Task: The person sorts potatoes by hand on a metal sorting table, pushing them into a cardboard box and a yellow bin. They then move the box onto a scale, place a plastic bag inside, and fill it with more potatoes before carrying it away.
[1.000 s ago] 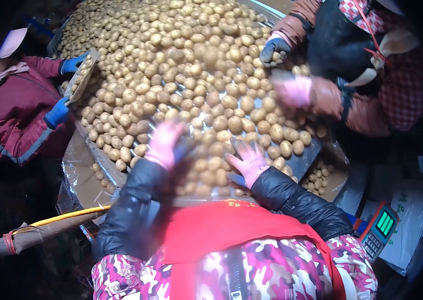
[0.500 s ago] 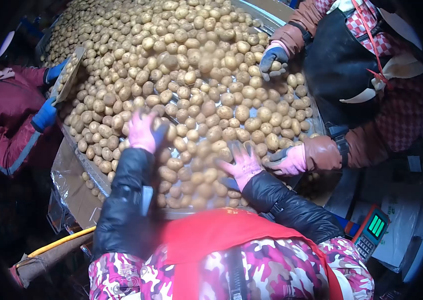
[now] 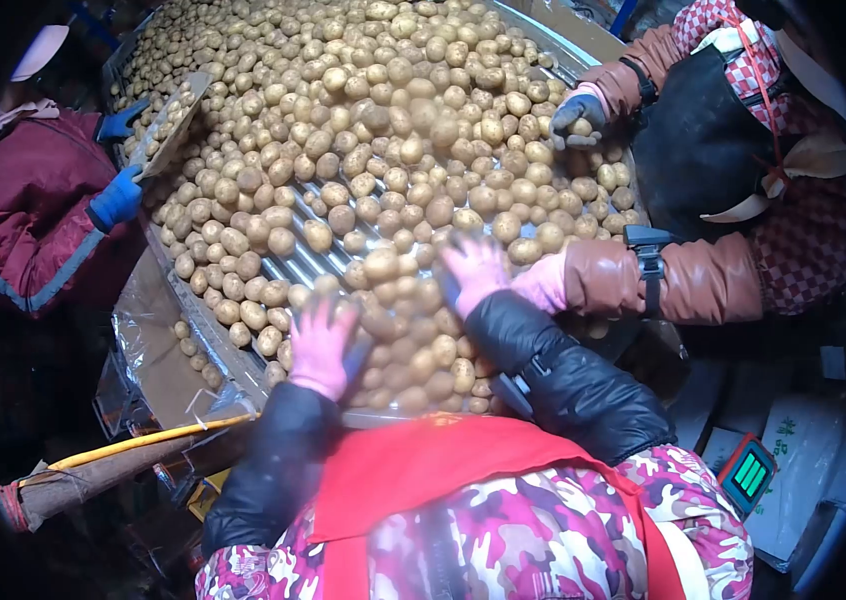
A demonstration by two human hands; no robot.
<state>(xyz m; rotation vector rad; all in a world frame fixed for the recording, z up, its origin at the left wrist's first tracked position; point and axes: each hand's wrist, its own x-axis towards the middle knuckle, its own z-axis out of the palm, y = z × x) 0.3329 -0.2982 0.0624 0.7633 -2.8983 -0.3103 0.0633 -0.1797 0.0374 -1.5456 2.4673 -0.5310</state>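
Three workers crowd a table heaped with potatoes.

Head view: the wearer's left hand (image 3: 323, 345), in a pink glove, lies fingers spread on the potatoes (image 3: 393, 150) at the near edge of the ribbed metal table (image 3: 298, 262); the right hand (image 3: 473, 270), also pink-gloved and spread flat, presses the pile further in. Neither grips anything. A co-worker's brown sleeve (image 3: 663, 280) lies just beside the right hand, that worker's dark glove (image 3: 578, 112) on potatoes beyond. Opposite, a worker in red with two blue gloves (image 3: 118, 198) tilts a flat tray (image 3: 168, 125) of small potatoes. A green-lit scale (image 3: 748, 475) sits lower right.
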